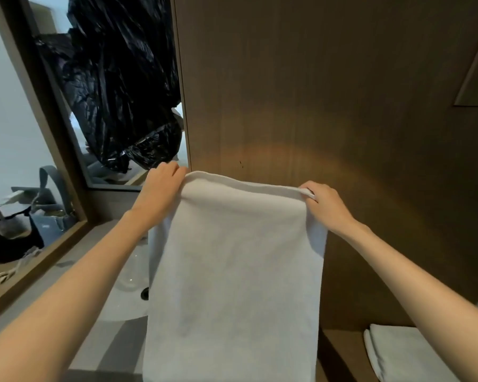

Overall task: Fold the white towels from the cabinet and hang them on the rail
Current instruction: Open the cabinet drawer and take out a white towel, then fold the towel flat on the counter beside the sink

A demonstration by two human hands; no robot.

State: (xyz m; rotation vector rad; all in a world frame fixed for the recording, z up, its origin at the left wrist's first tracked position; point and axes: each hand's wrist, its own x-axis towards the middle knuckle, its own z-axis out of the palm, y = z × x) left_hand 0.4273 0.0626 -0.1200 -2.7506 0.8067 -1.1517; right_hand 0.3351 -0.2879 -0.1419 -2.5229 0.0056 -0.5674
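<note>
The left hand (163, 186) and right hand (326, 206) each pinch a top corner of the white towel (232, 271), which hangs flat before the wooden panel (315, 92). Holding the top edge taut and level should give an even fold. No rail shows, and the towel's bottom is cut off. More folded towels (406, 351) lie on a shelf at lower right.

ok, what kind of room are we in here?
Probably a bathroom, perhaps a hotel's: a white sink basin in the counter on the left, folded white towels on a wooden shelf at lower right, and a white towel gripped by the left hand and right hand.
</note>
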